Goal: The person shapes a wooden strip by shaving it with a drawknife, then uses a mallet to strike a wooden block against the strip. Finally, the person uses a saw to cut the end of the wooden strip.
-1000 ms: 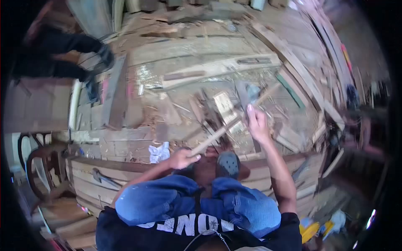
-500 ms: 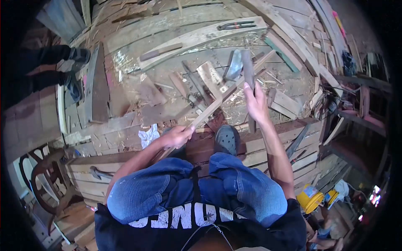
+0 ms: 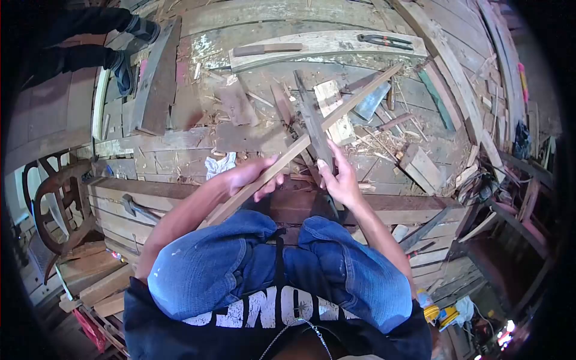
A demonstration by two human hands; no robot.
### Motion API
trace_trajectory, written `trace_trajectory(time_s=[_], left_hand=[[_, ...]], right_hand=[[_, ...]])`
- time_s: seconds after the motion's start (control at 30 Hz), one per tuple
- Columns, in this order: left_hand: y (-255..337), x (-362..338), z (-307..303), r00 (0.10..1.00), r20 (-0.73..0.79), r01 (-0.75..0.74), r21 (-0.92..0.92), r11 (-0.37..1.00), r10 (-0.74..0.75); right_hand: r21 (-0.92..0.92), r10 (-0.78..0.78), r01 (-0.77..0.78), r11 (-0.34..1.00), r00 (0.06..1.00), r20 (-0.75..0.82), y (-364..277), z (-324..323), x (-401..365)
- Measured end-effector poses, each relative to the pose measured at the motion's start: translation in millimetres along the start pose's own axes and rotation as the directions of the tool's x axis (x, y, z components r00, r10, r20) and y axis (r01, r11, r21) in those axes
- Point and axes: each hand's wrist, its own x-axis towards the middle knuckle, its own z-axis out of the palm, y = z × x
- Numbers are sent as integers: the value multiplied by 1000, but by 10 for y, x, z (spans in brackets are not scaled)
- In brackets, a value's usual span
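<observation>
A long, pale wooden strip point(image 3: 363, 91) slants up to the right from near my left knee. My left hand point(image 3: 252, 175) is closed around its lower part. My right hand point(image 3: 339, 180) grips the lower part of a long dark flat bar point(image 3: 311, 111), thumb on its face; its exact kind does not show clearly. The bar crosses over the strip just ahead of my hands, tilted slightly left. Beneath them lie wood offcuts, among them a pale block point(image 3: 329, 99), and scattered shavings point(image 3: 372, 144).
A curved plank point(image 3: 327, 49) lies ahead, bearing pincers point(image 3: 384, 41) and a dark flat wooden-looking piece point(image 3: 267, 49). Another person's shoes point(image 3: 124, 72) are at upper left beside a board point(image 3: 159, 84). A hammer-like tool point(image 3: 139, 207) is at left, a white cloth point(image 3: 220, 165) near my left hand.
The dark bar has moved left and toward me, from crossing the strip's far part to crossing near its middle. My right hand has come closer to my left. The view has shifted.
</observation>
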Motion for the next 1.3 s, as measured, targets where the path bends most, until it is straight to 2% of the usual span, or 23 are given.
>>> trace_trajectory(time_s=[0.07,0.1,0.17,0.23,0.3,0.43,0.5,0.53,0.63,0.73,0.77,0.83,0.87,0.97,1.03,1.1,1.17,1.23,1.3], left_hand=[[-104,-252,-22,998,-2,70,-77,995,-70],[-181,-384,-34,997,-4,77,-82,994,-78],[-283,-610,-51,988,-137,81,39,996,-75],[-340,-765,-37,987,-143,82,66,994,-72],[-310,-830,-61,986,-152,82,105,991,-66],[5,-609,136,993,-111,52,148,988,-36],[128,-508,263,994,-95,-38,179,983,56],[125,-474,291,993,-101,-50,174,983,68],[157,-385,321,991,-73,-96,158,983,108],[56,-396,442,982,-108,-114,307,945,154],[120,-475,496,984,-135,-49,407,912,113],[160,-557,505,980,-103,-103,472,876,170],[168,-560,490,978,-96,-116,483,868,184],[172,-392,472,977,-40,-168,465,869,210],[192,-191,458,968,-52,-215,323,922,244],[195,92,432,973,-45,-198,332,922,225],[181,300,414,969,-56,-214,291,932,240],[241,285,512,975,-16,-218,155,963,223],[201,334,537,975,11,-222,154,963,223]], right_hand=[[-351,-325,264,899,937,-127,131,17,-11],[-346,-318,259,902,940,-125,141,20,-34],[-455,-310,217,864,940,-141,85,7,-44],[-474,-145,55,879,977,-155,-24,13,-69],[-537,-235,114,836,958,-162,-18,44,-36],[-574,-289,129,809,937,-196,-151,128,-33],[-654,-397,262,709,916,-63,-307,177,-145],[-618,-340,225,753,938,-72,-397,161,-180],[-630,-394,263,731,916,-74,-465,-95,-137],[-542,-412,279,792,901,-138,-520,-208,-176],[-506,-396,268,820,904,-163,-558,-237,-188],[-513,-382,250,821,909,-168,-648,-225,-226],[-520,-442,302,799,881,-168,-627,-225,-203],[-461,-394,249,852,885,-249,-648,-231,-155],[-498,-319,171,850,920,-228,-695,-268,-80],[-557,-300,144,818,933,-199,-580,-284,30],[-575,-295,106,812,923,-246,-548,-231,55],[-643,-368,129,755,895,-252,-410,-279,96],[-539,-307,121,833,913,-269,-480,-287,54]])
